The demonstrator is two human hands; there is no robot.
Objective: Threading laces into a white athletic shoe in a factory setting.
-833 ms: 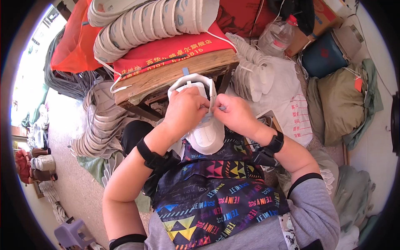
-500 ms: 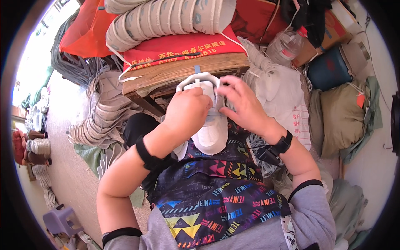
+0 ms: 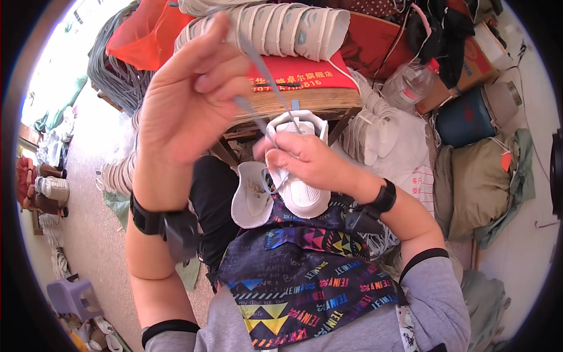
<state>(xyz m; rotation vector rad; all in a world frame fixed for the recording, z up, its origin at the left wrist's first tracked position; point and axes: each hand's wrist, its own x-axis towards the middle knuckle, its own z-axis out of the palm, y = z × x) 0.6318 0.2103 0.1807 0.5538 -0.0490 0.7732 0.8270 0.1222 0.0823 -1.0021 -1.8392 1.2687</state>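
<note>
A white shoe upper (image 3: 308,199) rests toe toward me over my lap, its heel end near the wooden bench. My right hand (image 3: 308,164) is closed over its lacing area, the fingertips partly hidden. Raised high to the left, my left hand (image 3: 193,100) is closed on a grey shoelace (image 3: 261,64), which runs taut down to the shoe. A small loop of lace hangs beside the shoe. Left of it lies a second white shoe upper (image 3: 251,196), its hollow side facing up.
A wooden bench (image 3: 281,102) with a red cloth (image 3: 311,76) carries a row of nested shoe uppers (image 3: 293,29). Bundles of grey laces (image 3: 114,58) hang at the far left. More nested uppers (image 3: 375,135), a plastic bottle (image 3: 410,82) and an olive bundle (image 3: 478,182) are on the right.
My left hand has risen up and left from the shoe, drawing the grey shoelace out. My right hand has moved left and down onto the shoe's lacing area.
</note>
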